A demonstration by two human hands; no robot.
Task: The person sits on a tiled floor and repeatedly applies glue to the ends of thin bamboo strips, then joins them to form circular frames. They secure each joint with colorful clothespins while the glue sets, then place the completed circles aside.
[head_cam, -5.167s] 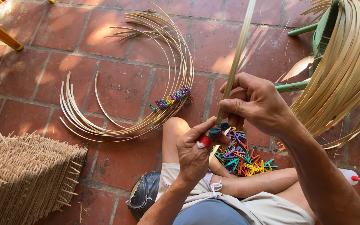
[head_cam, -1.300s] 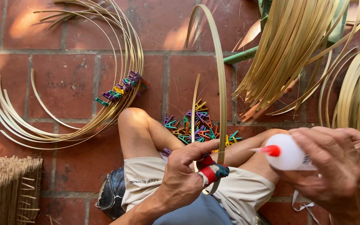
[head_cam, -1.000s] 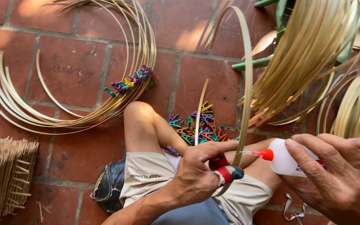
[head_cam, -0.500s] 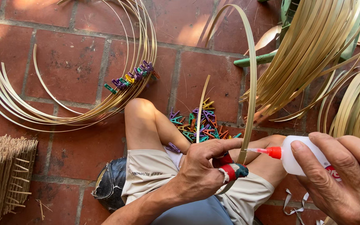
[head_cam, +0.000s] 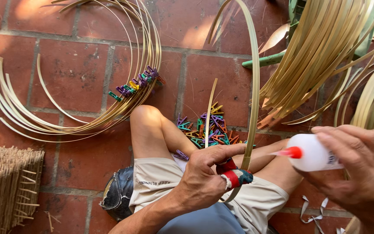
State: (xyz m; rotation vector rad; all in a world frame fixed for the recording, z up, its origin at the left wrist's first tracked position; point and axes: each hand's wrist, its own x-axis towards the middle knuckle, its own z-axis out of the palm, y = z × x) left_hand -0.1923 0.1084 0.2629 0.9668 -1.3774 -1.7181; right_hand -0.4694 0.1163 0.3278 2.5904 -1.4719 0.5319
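Observation:
My left hand (head_cam: 206, 175) pinches a long thin bamboo strip (head_cam: 253, 86) that bends up in a tall loop; a bandage-wrapped finger presses where the strip's ends overlap. My right hand (head_cam: 358, 169) holds a white glue bottle (head_cam: 312, 152) with a red nozzle, its tip pointing left a short way from the strip. Behind the strip, between my bent legs, lies a pile of small coloured clips (head_cam: 206, 129) on the brick floor.
A bundle of curved bamboo hoops (head_cam: 66, 123) held by coloured clips (head_cam: 133, 84) lies at left. Long bamboo strips (head_cam: 321, 56) hang over a green frame (head_cam: 265, 60) at upper right. A woven bamboo piece (head_cam: 5, 186) sits at lower left.
The right hand let go of the strip, picked up the glue bottle and brought its nozzle toward the strip's joint. The left hand keeps its pinch on the looped strip.

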